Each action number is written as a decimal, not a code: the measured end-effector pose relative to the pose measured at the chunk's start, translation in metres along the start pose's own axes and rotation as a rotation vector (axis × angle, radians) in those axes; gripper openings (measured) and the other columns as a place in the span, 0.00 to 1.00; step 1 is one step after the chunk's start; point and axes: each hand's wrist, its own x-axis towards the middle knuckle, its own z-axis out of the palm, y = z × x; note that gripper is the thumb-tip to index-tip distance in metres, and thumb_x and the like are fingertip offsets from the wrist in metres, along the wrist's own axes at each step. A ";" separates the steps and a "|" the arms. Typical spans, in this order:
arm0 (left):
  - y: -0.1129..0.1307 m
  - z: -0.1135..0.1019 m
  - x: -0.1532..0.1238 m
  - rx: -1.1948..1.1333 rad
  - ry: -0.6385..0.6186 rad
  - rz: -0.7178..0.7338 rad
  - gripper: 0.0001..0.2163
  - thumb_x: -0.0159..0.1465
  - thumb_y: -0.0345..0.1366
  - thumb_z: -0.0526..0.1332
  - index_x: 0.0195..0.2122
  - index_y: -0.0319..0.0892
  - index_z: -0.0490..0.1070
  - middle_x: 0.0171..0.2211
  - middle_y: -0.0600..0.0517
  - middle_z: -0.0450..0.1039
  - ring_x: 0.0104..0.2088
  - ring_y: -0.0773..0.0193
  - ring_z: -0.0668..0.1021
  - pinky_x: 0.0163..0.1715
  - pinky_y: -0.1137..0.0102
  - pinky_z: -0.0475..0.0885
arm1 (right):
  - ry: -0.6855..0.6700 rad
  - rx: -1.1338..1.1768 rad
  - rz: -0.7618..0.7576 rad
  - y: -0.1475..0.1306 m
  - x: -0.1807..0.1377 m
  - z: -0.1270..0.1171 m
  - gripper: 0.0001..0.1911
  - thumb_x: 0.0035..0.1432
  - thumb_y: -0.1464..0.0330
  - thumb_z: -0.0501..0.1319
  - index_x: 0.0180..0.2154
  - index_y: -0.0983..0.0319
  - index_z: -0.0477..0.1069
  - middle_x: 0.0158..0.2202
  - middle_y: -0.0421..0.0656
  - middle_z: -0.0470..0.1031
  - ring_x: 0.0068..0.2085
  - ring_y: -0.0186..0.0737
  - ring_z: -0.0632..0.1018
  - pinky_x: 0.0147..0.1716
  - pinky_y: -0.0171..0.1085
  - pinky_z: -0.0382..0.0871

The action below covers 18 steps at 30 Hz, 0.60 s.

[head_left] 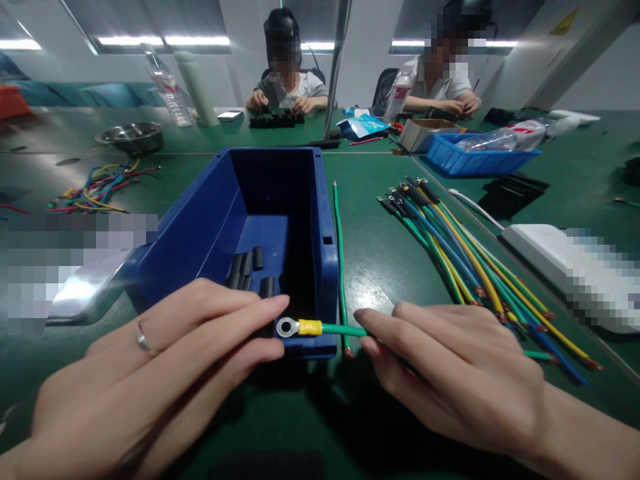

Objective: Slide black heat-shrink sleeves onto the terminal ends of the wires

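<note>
My right hand [450, 367] pinches a green wire [345, 330] whose end carries a yellow-sleeved ring terminal [295, 327]. The terminal points left, over the front rim of a blue plastic bin [200, 233]. My left hand [165, 360], with a ring on one finger, reaches toward the terminal; its fingers are stretched and their tips almost touch the metal ring. Inside the bin lie several short black sleeves [247, 263]. A second green wire [340, 253] lies on the table beside the bin.
A bundle of green, blue and yellow wires [460, 253] lies to the right. A white box [550, 260], a blue tray [475, 157], loose coloured wires [100, 190], a metal bowl [130, 137] and bottles stand around. Two people work across the green table.
</note>
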 end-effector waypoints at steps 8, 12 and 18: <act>0.001 0.009 0.003 -0.030 0.023 0.047 0.15 0.82 0.42 0.54 0.67 0.60 0.70 0.47 0.55 0.80 0.46 0.66 0.82 0.47 0.74 0.78 | 0.007 -0.007 -0.014 -0.002 -0.004 0.003 0.11 0.77 0.74 0.52 0.42 0.64 0.73 0.23 0.34 0.67 0.21 0.31 0.66 0.20 0.37 0.56; 0.000 0.011 0.004 -0.033 0.012 0.073 0.15 0.82 0.39 0.53 0.67 0.58 0.70 0.46 0.55 0.79 0.44 0.66 0.81 0.46 0.74 0.77 | -0.004 0.012 -0.034 -0.002 -0.003 0.002 0.10 0.77 0.75 0.53 0.44 0.65 0.72 0.23 0.34 0.66 0.21 0.32 0.64 0.21 0.37 0.55; 0.000 0.008 0.005 0.000 0.025 0.080 0.16 0.80 0.37 0.57 0.66 0.57 0.71 0.45 0.54 0.80 0.43 0.65 0.82 0.46 0.73 0.78 | -0.006 -0.019 -0.041 0.001 -0.003 -0.002 0.08 0.77 0.74 0.54 0.47 0.65 0.72 0.24 0.33 0.66 0.22 0.32 0.63 0.22 0.37 0.55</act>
